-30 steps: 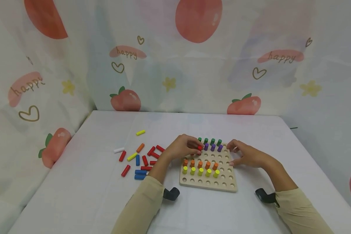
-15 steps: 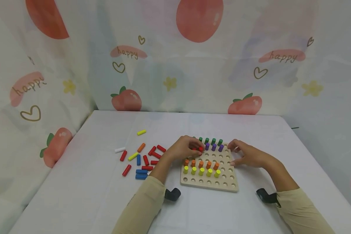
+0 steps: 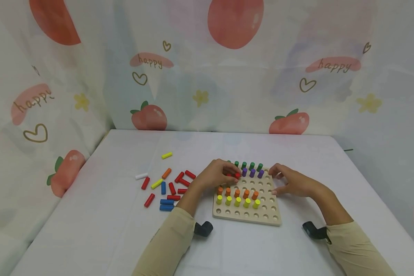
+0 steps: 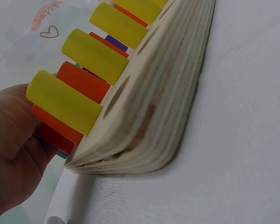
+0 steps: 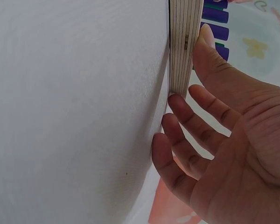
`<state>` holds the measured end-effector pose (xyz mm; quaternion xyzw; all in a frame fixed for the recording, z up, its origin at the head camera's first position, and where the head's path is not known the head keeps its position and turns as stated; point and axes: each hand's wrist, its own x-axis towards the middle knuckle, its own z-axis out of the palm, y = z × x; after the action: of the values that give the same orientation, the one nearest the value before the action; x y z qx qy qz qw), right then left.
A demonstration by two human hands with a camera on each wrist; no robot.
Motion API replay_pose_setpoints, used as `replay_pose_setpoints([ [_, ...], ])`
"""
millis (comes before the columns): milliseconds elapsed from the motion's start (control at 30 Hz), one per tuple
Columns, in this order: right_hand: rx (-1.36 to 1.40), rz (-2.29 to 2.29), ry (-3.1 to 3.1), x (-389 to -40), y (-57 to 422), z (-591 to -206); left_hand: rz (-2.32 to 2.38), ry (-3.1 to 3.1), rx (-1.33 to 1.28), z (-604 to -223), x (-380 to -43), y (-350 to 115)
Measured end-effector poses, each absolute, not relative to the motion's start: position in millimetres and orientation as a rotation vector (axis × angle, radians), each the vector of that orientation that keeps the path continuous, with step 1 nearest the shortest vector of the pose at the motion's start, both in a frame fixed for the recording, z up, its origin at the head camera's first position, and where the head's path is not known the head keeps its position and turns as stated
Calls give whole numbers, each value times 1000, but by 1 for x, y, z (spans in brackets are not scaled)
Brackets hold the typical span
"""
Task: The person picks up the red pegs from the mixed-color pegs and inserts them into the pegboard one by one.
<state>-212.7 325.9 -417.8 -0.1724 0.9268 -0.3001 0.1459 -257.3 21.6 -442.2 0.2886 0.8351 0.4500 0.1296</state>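
Note:
A pale wooden peg board [image 3: 246, 219] lies on the table with rows of round holes. My left hand [image 3: 212, 174] reaches over its left side and pinches a red peg [image 3: 237, 175] at the row in front of the purple pegs [image 3: 252, 173]. Another red bit shows between its fingers, partly hidden. In the left wrist view, a red peg [image 4: 53, 137] shows by the left hand [image 4: 14, 144], behind the yellow and orange pegs. My right hand [image 5: 233, 154] is at the board's right edge, thumb at the top face, fingertips beside the far corner, fingers loosely bent.
Loose pegs lie left of the board: several red ones [image 3: 149, 200], blue ones [image 3: 166, 207], yellow ones [image 3: 167, 155], an orange one [image 3: 166, 173] and a white one [image 3: 141, 176]. Green pegs [image 3: 252, 166] stand in the back row. Patterned cloth [image 3: 179, 96] hangs behind the table.
The red peg in the left fingers has shifted very slightly and sits a little lower at the board. The right hand stays at the board's edge.

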Motion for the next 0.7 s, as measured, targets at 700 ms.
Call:
replay_pose_setpoints([
  [700,-486,-859,2670,-212,325,-417,1323,2417,824,-444,-258,21],
])
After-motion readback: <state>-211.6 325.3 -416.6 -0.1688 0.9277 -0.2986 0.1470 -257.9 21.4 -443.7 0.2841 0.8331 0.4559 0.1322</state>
